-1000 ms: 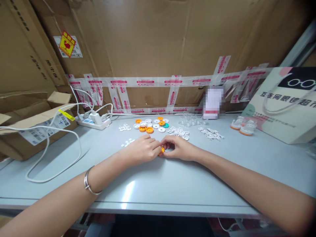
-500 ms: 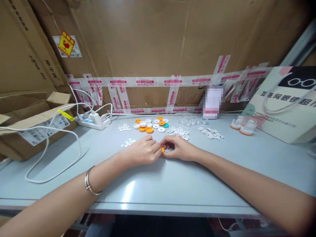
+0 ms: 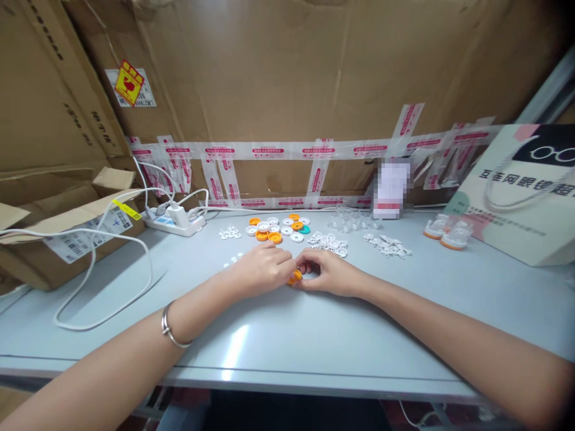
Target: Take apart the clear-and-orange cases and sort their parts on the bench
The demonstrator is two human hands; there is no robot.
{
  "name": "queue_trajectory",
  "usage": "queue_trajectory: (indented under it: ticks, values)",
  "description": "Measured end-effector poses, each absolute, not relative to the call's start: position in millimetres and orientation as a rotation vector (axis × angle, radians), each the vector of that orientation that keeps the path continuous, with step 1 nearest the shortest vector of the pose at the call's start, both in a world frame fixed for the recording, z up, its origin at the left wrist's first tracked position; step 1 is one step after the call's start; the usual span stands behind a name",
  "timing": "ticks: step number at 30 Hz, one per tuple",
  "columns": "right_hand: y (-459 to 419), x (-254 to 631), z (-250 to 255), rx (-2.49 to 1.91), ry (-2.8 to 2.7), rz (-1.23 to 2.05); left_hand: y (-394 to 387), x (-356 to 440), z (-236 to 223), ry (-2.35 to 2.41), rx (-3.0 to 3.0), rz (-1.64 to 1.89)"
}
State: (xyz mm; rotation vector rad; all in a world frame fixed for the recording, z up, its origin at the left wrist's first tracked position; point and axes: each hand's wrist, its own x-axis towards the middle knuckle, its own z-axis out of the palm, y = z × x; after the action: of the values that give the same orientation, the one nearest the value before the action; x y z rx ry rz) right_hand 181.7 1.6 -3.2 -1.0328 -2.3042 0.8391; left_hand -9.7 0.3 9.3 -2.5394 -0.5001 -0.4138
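My left hand (image 3: 265,270) and my right hand (image 3: 327,270) meet at the middle of the grey table (image 3: 314,341). Both are closed in a pinch on one small orange round part (image 3: 295,278), held just above the table top. A silver bangle (image 3: 169,326) sits on my left wrist. Just beyond my hands lies a cluster of orange, white and teal round caps (image 3: 278,227). Small white pieces (image 3: 329,242) lie right behind my right hand, and tiny white discs (image 3: 233,259) sit beside my left hand.
A white power strip (image 3: 176,221) with cables (image 3: 90,263) lies at the back left beside an open cardboard box (image 3: 54,227). More white parts (image 3: 389,244), clear cups (image 3: 348,218), finished orange-based pieces (image 3: 447,232) and a paper bag (image 3: 525,191) are at right. Taped cardboard forms the back wall.
The view has shifted slightly, so everything sits a little further right. My hands stay together on the orange part, fingers working it slightly lower toward the table.
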Motion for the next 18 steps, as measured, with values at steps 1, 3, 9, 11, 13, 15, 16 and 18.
queue_trajectory:
  ticks: [1, 3, 9, 11, 13, 15, 16, 18]
  values:
    - [1.6, 181.9, -3.1, -1.038, -2.306, 0.839, 2.6, -11.9, 9.8, -0.550, -2.550, -0.459]
    - [1.8, 182.2, -2.3, -1.051, -2.294, 0.861, 7.5, -19.2, 14.2, -0.646, -2.550, -0.577]
    - [4.3, 183.3, 8.2, -1.112, -2.080, 0.942, 22.2, -58.8, 43.2, -1.068, -2.544, -0.761]
    - [6.7, 185.3, 13.1, -1.131, -1.978, 0.899, 27.7, -72.7, 50.5, -1.230, -2.568, -0.650]
    - [10.0, 188.9, 17.5, -1.149, -1.881, 0.847, 33.0, -85.4, 55.5, -1.389, -2.577, -0.506]
    - [14.1, 193.8, 21.1, -1.165, -1.820, 0.787, 37.2, -97.0, 59.1, -1.546, -2.570, -0.374]
    - [16.5, 196.3, 22.8, -1.169, -1.799, 0.759, 38.9, -102.6, 60.4, -1.613, -2.562, -0.319]
    - [22.1, 200.8, 26.3, -1.184, -1.749, 0.707, 42.2, -113.4, 61.8, -1.710, -2.537, -0.229]
